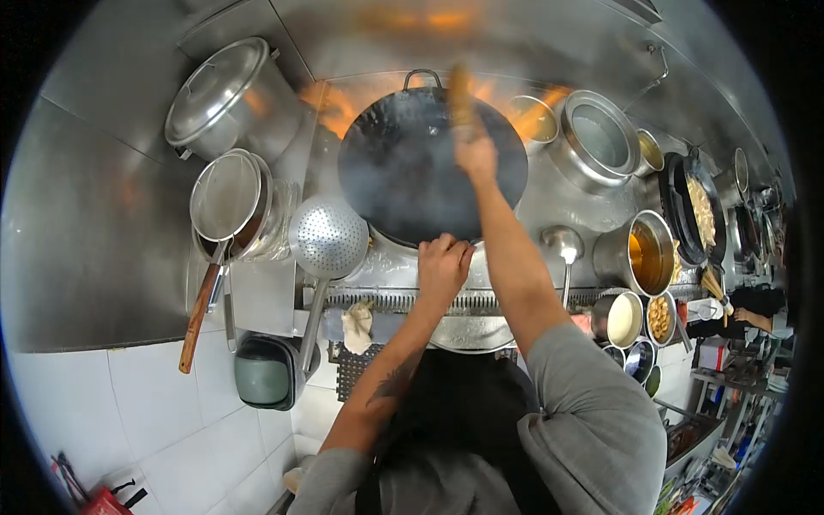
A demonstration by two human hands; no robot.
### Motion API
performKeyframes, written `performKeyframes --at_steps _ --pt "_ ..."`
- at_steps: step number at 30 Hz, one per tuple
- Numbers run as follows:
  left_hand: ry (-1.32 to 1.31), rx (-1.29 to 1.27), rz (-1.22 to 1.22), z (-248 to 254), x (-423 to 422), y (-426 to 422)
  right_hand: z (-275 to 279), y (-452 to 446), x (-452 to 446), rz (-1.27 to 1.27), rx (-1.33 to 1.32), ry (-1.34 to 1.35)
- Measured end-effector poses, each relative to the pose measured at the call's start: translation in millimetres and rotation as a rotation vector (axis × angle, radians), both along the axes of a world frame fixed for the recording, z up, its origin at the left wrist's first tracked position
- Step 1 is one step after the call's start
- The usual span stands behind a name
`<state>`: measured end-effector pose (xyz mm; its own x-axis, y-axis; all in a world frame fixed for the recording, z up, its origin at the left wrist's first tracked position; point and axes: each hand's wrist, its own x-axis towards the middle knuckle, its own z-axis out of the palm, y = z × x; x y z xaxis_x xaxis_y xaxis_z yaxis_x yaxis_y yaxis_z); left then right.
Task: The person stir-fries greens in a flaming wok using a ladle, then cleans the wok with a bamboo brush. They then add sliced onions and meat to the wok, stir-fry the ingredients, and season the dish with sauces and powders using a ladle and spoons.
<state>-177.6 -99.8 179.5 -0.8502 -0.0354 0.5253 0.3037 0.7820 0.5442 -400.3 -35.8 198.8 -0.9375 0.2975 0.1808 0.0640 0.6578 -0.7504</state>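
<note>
A large black wok [403, 172] sits over the burner, with orange flames behind it and a haze of steam or smoke over its dark inside. My left hand [445, 262] is closed at the wok's near rim, fingers curled on the edge; any handle under it is hidden. Over the wok's right half, my right hand [476, 157] is closed around a brown wok brush [462, 99], blurred by motion and pointing toward the far rim. Left of the wok lies a perforated skimmer [329, 236], and on the right a steel ladle [563, 245].
A lidded stockpot [257, 103] stands back left, near a fine strainer [226, 196] with a wooden handle. To the right are a pot of water [599, 137], a pot of orange liquid [648, 253] and several smaller containers. A cloth [357, 327] hangs at the front edge. Another person's hand [755, 320] shows far right.
</note>
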Motion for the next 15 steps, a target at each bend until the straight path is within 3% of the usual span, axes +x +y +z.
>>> performKeyframes --at_steps 1,2,3,5,6,8,9,11,13,14,15 --pt "-0.017 -0.005 -0.001 3 1 -2 -1 -15 -9 0.353 0.090 -0.518" --pt "-0.024 -0.006 0.001 8 -3 -5 -6 -18 -1 0.568 -0.044 -0.655" --pt "-0.009 0.007 -0.002 9 -4 -7 38 -29 41 0.778 -0.180 -0.781" --pt "-0.029 0.018 0.003 4 -3 -14 24 12 70 1.208 0.380 -0.020" --pt "-0.030 0.026 -0.007 3 -4 -17 32 43 57 1.199 0.386 -0.027" --pt "-0.057 0.050 -0.022 3 -1 -16 67 105 17 0.872 0.855 -0.525" --pt "-0.057 0.071 -0.034 1 -2 -16 84 112 -1 0.375 0.936 -0.390" --pt "-0.021 0.089 -0.048 0 -3 -19 85 107 -27 0.043 0.548 0.075" --pt "-0.007 0.101 -0.067 -1 -1 -21 68 66 -8 0.062 -0.237 -0.100" --pt "0.008 0.103 -0.070 1 -2 -22 36 41 -5 0.090 -0.146 -0.289" --pt "0.018 0.108 -0.075 1 0 -22 8 15 9 0.305 0.043 -0.470"
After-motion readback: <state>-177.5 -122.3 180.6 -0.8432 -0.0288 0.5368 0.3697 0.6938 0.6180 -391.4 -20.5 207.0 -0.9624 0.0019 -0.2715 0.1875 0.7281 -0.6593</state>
